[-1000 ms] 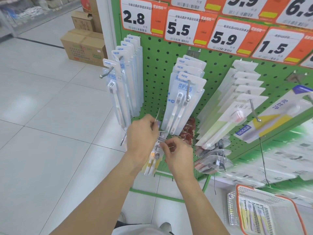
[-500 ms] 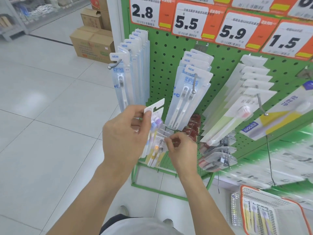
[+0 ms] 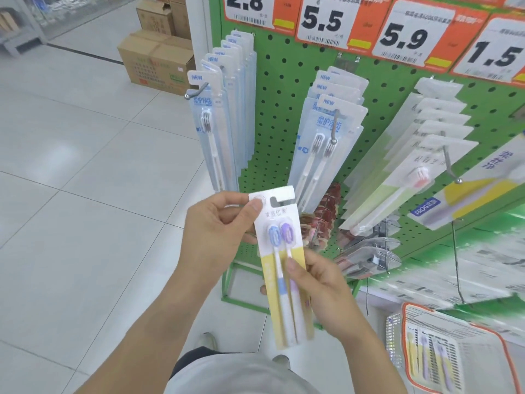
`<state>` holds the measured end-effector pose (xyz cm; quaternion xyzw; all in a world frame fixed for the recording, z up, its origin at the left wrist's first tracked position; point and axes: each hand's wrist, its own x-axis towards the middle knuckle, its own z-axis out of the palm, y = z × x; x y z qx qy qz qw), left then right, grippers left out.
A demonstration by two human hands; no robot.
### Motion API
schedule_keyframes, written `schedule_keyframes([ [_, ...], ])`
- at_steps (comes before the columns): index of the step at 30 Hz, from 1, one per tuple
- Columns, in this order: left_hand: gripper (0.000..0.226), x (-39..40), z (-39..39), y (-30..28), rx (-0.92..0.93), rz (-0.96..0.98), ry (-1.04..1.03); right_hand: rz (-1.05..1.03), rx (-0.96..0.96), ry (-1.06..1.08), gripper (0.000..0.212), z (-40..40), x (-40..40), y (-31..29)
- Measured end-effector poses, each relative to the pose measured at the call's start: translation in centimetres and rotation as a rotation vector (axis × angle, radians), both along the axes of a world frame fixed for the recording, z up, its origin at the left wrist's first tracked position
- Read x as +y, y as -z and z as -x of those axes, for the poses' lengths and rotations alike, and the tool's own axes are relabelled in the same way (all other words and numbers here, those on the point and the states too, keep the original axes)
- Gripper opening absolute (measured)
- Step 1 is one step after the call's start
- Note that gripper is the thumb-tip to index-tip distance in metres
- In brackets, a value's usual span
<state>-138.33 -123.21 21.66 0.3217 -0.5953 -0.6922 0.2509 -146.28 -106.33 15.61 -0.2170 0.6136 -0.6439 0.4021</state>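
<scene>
Left hand (image 3: 216, 237) pinches the top corner of a toothbrush pack (image 3: 272, 268) between thumb and curled fingers, in front of the green pegboard (image 3: 284, 66). The right hand (image 3: 321, 291) grips its lower half, thumb across the front. The pack seems off its hook and in transit. It likely next needs lowering rightward into the basket (image 3: 405, 336), beside similar packs.

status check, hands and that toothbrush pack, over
Left hand pinches top of white-and-yellow card pack of two toothbrushes; right hand grips its lower half. Pack free of metal hooks, before green pegboard. Nothing blocking.
</scene>
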Motion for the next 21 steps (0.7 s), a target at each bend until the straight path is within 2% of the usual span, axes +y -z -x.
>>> schedule_keyframes([
  [2,0.013,0.3,0.2,1.1,-0.03,-0.053,0.048,0.031,-0.076,0.021,0.025,-0.4,0.3,0.6],
  [5,0.025,1.4,0.1,2.7,-0.081,-0.098,0.199,0.028,-0.103,0.068,0.02,-0.9,0.5,0.6],
  [9,0.03,1.9,0.0,3.8,-0.075,-0.145,0.254,-0.058,-0.033,0.074,0.029,-0.8,0.5,0.8],
  [11,0.029,1.7,0.2,4.0,-0.055,-0.195,0.238,-0.088,-0.001,0.038,0.027,-0.8,0.7,0.8],
  [13,0.028,1.8,0.3,4.1,-0.032,-0.252,0.211,-0.064,-0.033,-0.01,0.021,-0.8,1.0,0.6],
  [17,0.026,2.3,0.4,4.3,0.022,-0.379,0.216,0.006,-0.144,-0.1,0.028,-0.8,1.6,0.5],
  [21,0.027,2.6,0.4,4.6,0.076,-0.434,0.22,0.002,-0.151,-0.098,0.033,-1.0,1.6,0.8],
])
